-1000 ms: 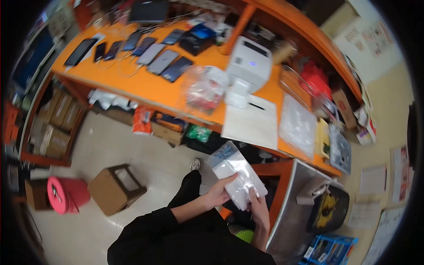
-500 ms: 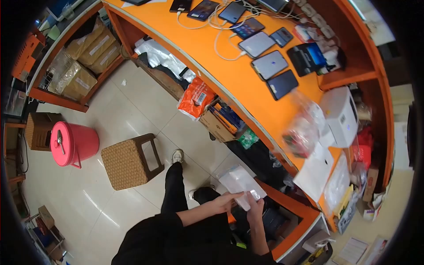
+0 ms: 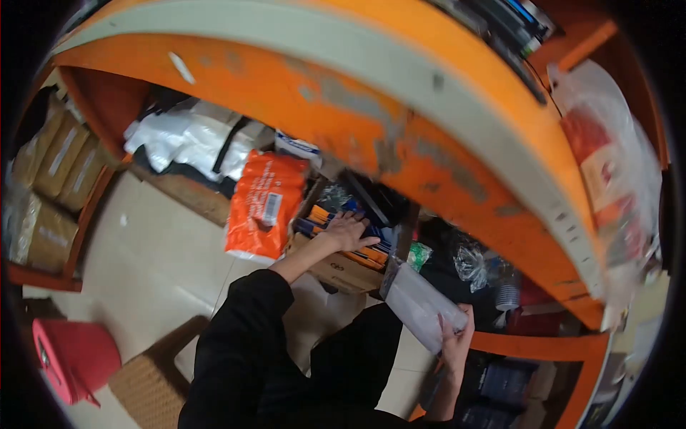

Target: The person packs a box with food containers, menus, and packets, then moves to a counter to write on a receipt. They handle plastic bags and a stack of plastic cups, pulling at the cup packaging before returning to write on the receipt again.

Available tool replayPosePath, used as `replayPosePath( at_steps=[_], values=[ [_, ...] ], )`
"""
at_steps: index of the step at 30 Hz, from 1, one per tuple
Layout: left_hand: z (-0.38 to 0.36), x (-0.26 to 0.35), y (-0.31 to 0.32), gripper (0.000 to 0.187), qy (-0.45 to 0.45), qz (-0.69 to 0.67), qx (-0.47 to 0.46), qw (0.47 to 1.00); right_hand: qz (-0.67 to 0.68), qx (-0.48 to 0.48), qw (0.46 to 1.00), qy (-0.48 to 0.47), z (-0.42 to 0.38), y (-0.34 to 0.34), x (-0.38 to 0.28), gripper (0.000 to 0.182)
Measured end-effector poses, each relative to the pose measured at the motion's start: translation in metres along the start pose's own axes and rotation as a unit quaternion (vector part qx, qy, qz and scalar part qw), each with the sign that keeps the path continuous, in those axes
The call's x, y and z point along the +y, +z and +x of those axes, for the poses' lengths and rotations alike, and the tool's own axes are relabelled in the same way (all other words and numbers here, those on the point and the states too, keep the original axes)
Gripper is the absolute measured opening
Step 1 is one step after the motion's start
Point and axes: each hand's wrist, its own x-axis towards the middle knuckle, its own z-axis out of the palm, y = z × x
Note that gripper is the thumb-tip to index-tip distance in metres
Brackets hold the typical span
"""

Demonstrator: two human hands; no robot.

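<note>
My left hand lies with fingers spread on a row of thin blue-and-orange packets. They stand packed in a cardboard box on the shelf under the counter. Held in my right hand is a stack of translucent plastic bags, the thumb on top and the far end reaching toward the box's right corner. An orange plastic package with a barcode label sits left of the box. A green-and-white packet is just to its right.
The orange counter edge with worn paint hangs over the shelf. Silvery-white plastic bags fill the shelf at left. A woven stool and a pink bucket stand on the floor. A clear bag with red contents is on the counter.
My view has moved down and closer to the under-counter shelf. My left hand has left the plastic bags and come onto the packets in the box; my right hand still holds the bags.
</note>
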Motion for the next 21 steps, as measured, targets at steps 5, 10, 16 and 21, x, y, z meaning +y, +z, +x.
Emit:
replayPosePath(
  at_steps=[5,10,16,21],
  values=[
    [-0.014,0.030,-0.009,0.057,-0.002,0.062,-0.140,0.988,0.027,0.139,0.987,-0.071,-0.009,0.009,0.049,0.034],
    [-0.058,0.032,0.003,0.040,0.036,0.057,-0.029,0.997,0.050,0.121,0.980,-0.148,0.022,0.018,0.025,0.038],
    [-0.062,0.035,0.012,0.021,0.094,0.119,0.157,0.976,-0.163,-0.146,0.942,-0.253,0.112,0.082,0.000,0.033],
    [-0.058,0.032,0.015,0.019,0.098,0.107,0.179,0.973,-0.423,-0.089,0.878,-0.206,0.159,0.109,0.008,0.036]
  ],
)
